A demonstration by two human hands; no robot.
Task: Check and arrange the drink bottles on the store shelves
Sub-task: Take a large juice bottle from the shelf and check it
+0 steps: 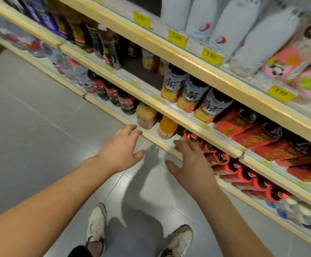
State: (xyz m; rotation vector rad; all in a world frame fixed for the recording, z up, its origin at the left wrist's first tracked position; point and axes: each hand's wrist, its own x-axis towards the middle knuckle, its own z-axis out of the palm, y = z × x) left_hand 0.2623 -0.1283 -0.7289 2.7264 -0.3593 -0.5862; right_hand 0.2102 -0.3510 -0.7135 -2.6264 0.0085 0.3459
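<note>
Orange bottle (167,127) stands upright on the lowest shelf (152,135), just beside a paler juice bottle (145,115), long axis vertical, cap apparently toward the shelf above; motion blur limits certainty. Left hand (122,151) and right hand (190,160) hover near the shelf edge, fingers spread wide, holding nothing. Likely rigid plastic, liquid-heavy, smooth; grasp mid-body around the label.

Bare forearms, grey trousers (132,238), scuffed white sneakers (96,222)
</note>
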